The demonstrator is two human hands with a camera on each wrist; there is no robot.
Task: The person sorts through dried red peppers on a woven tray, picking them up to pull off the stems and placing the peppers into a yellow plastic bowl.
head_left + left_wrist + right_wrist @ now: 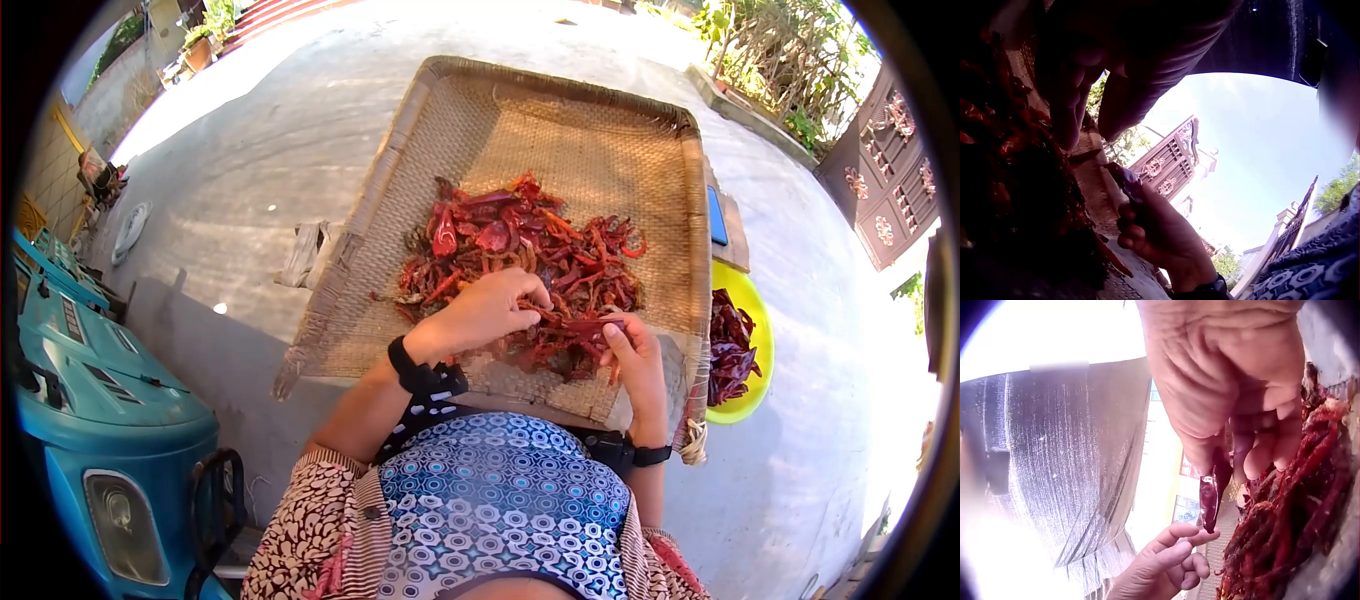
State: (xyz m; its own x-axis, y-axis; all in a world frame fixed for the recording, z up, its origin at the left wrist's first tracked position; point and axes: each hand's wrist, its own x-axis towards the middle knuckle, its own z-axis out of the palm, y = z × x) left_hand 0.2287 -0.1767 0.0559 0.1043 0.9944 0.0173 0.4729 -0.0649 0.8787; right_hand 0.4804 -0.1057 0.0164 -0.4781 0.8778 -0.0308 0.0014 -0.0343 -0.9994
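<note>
My right hand (640, 375) pinches a dark red dried chili pepper (1211, 499) between thumb and fingers at the right of the pile. In the right wrist view the pepper's shiny tip points down toward my left hand (1163, 565). In the head view my left hand (485, 310) hovers over the near part of the pile, its fingers bent and thumb near the index finger. Nothing shows in its grip. Beneath both hands lies a heap of dried chilies (520, 235), red to brown, some split open, on a large woven tray (630, 130) with a raised rim.
A yellow-green basin (762, 340) of dark red chilies stands beyond the tray's right rim. There too lies a blue flat object (716, 215) on a board. A teal vehicle (110, 420) stands at the left. Farther off are a brown metal gate (885, 170) and plants.
</note>
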